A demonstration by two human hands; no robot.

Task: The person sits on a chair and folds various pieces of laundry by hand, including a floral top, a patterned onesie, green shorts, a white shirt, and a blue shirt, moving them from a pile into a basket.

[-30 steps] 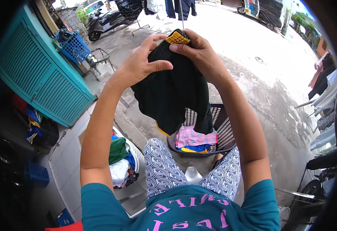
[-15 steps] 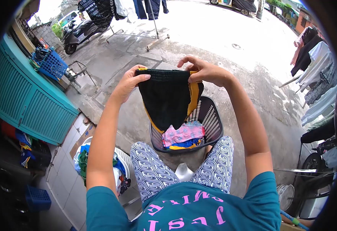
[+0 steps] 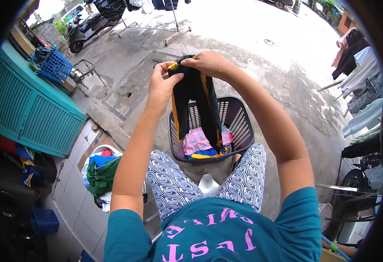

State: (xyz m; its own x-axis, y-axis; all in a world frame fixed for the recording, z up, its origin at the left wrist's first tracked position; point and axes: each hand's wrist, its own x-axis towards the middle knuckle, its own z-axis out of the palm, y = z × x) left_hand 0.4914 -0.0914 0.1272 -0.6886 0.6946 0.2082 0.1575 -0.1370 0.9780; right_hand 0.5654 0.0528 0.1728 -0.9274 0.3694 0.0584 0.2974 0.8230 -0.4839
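Observation:
A pair of dark shorts (image 3: 194, 96) with yellow side stripes hangs by its waistband over the basket, the legs drooping into it. My left hand (image 3: 161, 87) pinches one end of the waistband between thumb and fingers. Close beside it, my right hand (image 3: 209, 63) grips the waistband too, its fingers curled down over the cloth. Below, the dark plastic laundry basket (image 3: 243, 131) stands between my knees. In it lie a pink patterned cloth (image 3: 193, 139) and some blue and yellow cloth (image 3: 205, 153), partly covered by the shorts.
To my left a white basket (image 3: 112, 149) holds piled clothes, a green garment (image 3: 102, 177) among them. A teal louvred cabinet (image 3: 29, 105) and a blue basket (image 3: 57, 67) are farther left. Laundry (image 3: 362, 89) hangs at the right. A clothes rack (image 3: 176, 30) and a scooter (image 3: 84, 30) stand ahead.
My right hand has moved left, close to my left hand, so the spread waistband is now gathered and the shorts hang narrower. The green garment at left shows more.

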